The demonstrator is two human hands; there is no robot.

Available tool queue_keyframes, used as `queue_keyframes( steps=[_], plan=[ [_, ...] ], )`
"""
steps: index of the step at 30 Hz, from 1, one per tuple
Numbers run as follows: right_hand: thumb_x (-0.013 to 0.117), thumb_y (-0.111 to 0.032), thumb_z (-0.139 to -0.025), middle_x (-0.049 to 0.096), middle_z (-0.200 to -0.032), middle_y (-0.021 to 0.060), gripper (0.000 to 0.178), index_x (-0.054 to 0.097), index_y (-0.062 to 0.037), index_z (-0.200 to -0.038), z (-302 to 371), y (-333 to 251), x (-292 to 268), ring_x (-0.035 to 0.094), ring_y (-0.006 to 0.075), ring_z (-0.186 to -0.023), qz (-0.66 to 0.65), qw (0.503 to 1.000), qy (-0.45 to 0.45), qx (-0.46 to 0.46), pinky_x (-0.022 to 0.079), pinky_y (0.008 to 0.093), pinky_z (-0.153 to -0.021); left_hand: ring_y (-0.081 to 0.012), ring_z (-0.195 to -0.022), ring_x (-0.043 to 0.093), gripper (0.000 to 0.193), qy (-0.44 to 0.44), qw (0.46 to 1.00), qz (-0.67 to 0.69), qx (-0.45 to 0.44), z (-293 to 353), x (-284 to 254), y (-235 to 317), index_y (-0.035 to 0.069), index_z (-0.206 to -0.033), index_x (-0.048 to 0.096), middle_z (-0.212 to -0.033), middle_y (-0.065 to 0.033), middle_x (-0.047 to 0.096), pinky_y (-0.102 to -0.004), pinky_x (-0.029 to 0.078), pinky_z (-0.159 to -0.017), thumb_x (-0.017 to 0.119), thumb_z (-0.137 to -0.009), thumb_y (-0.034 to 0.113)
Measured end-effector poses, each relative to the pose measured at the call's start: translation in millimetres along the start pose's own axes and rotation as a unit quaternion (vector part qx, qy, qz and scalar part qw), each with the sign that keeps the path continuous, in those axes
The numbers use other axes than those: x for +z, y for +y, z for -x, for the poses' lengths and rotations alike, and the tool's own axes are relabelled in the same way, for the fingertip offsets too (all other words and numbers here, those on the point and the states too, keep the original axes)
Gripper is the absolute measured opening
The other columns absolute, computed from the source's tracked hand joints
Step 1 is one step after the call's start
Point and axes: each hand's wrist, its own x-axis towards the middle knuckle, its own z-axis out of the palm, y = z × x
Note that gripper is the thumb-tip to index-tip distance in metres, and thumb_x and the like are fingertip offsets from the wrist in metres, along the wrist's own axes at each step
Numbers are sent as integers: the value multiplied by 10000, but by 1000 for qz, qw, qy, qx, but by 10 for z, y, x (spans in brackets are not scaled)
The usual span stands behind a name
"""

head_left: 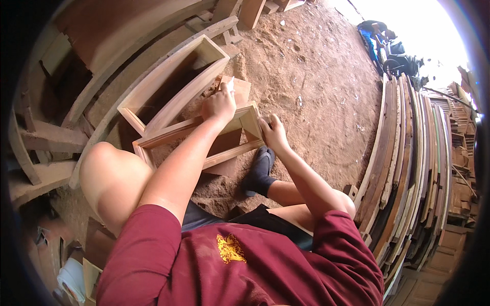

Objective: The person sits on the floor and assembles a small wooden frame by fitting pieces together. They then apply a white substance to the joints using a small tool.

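Your left hand (219, 104) has its fingers closed around a small pale piece, maybe sandpaper, pressed on the top rail of the wooden frame (204, 140); your right hand (273, 133) grips the frame's right end to steady it. The frame lies on the sawdust floor (316, 86) before your knees, already assembled, so joinery looks done and surface work looks underway. A second frame (173, 81) sits just beyond, untouched.

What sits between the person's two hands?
In the head view, the end rail of the near wooden frame lies between the left hand and the right hand; both hands touch that frame.
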Motion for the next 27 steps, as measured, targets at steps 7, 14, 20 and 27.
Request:
queue_keyframes(
  steps=[7, 14, 20, 27],
  plan=[
    [628, -279, -957, 577, -832, 139, 299, 510, -5, -980, -362, -12, 146, 505, 171, -790, -52, 997, 49, -25, 450, 350, -754, -354, -775, 719, 319, 1, 1000, 10, 22, -3, 5, 85, 28, -1093, 501, -838, -201, 715, -482, 576, -651, 421, -1000, 322],
    [602, -286, -975, 544, -780, 85, 280, 474, -37, -986, -150, 267, 54, 471, 150, -740, -40, 999, -14, 14, 438, 348, -689, -353, -767, 719, 302, -17, 1000, 1, 15, -7, -12, 59, 34, -1086, 499, -835, -206, 714, -475, 577, -636, 413, -1000, 311],
    [628, -316, -957, 629, -882, 145, 331, 506, -33, -1078, -431, -32, 77, 563, 197, -801, -72, 997, 3, 19, 471, 361, -701, -356, -765, 719, 306, -6, 999, -8, 32, -2, -7, 104, 34, -1088, 496, -837, -209, 713, -467, 579, -642, 407, -1001, 314],
    [620, -284, -974, 670, -969, 147, 353, 519, -28, -1195, -373, 223, 104, 600, 164, -839, -71, 997, -22, 0, 488, 336, -705, -356, -747, 716, 317, 39, 998, 4, 46, 13, 53, 30, 28, -1061, 493, -817, -208, 711, -469, 577, -636, 403, -1007, 327]
  ],
)
